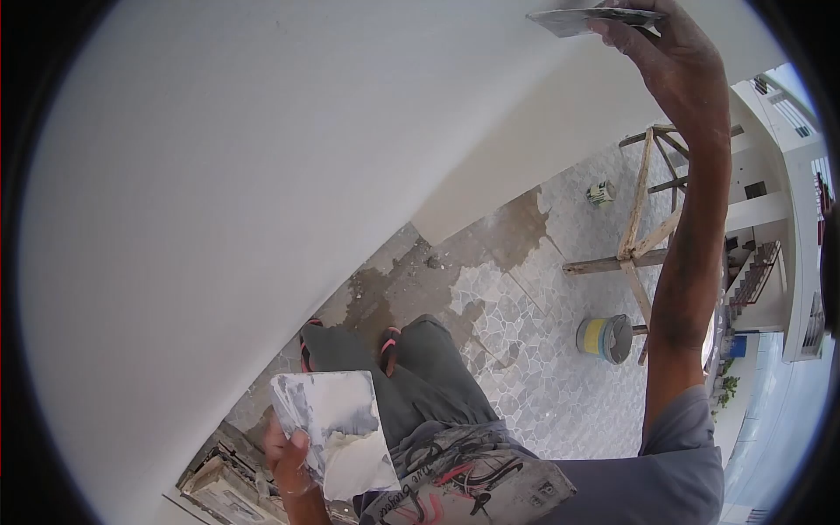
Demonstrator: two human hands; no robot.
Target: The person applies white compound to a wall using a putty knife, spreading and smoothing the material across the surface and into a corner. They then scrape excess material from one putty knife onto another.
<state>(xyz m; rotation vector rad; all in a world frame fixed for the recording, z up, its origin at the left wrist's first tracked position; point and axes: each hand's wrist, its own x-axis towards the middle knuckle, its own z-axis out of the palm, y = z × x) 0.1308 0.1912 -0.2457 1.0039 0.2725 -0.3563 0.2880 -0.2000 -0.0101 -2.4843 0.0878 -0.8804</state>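
Observation:
My right hand (678, 52) is raised high at the upper right, with fingers and thumb gripping a flat putty scraper (573, 21) smeared with grey and white. The scraper's blade is close to the smooth white wall (219, 175). Low at the left, my left hand (289, 455) grips a square putty board (337, 429) by its edge. White putty (359, 464) lies thick over the board's lower part, with grey streaks across the rest. The handle side of the scraper is partly hidden by my fingers.
A bucket (604, 339) with a yellow label stands on the stone-patterned floor (516, 350). Behind my raised arm is a wooden trestle (643, 201), and a smaller paint-splashed bucket (600, 193) sits near it. Wet-looking patches (516, 232) and crumbs lie along the wall's foot.

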